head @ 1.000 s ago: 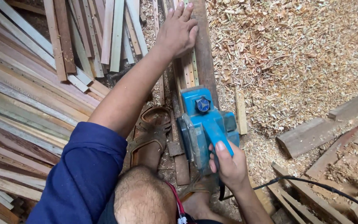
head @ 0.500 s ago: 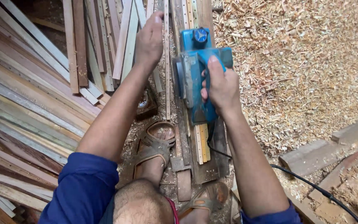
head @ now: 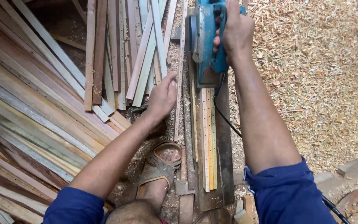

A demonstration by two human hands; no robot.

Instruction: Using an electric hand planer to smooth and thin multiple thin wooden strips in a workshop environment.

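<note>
Since half a second ago, the blue electric planer (head: 207,41) has travelled farther away along the strips, and now sits at the far edge of the view with its front cut off by the frame. The right hand (head: 236,31) has gone with it, arm stretched out, fingers wrapped tight around the planer's top handle. The left hand (head: 162,97) has pulled back nearer to the body and now rests beside a thin loose strip (head: 180,74), with the thumb against that strip's left edge; its fingers are curled, but whether they clasp anything cannot be told.

Behind the planer, pale planed strips (head: 209,137) lie side by side on a dark plank (head: 224,166) that runs from near to far. A black power cord (head: 222,112) trails from the planer's rear across the plank and passes under the right arm. A sandalled foot (head: 160,166) is planted just left of the plank, near the bottom of the view. To the left, a heap of long wooden slats (head: 42,116) fans out, with more slats (head: 121,49) lying at the far side. To the right, wood shavings (head: 320,74) cover the ground.
</note>
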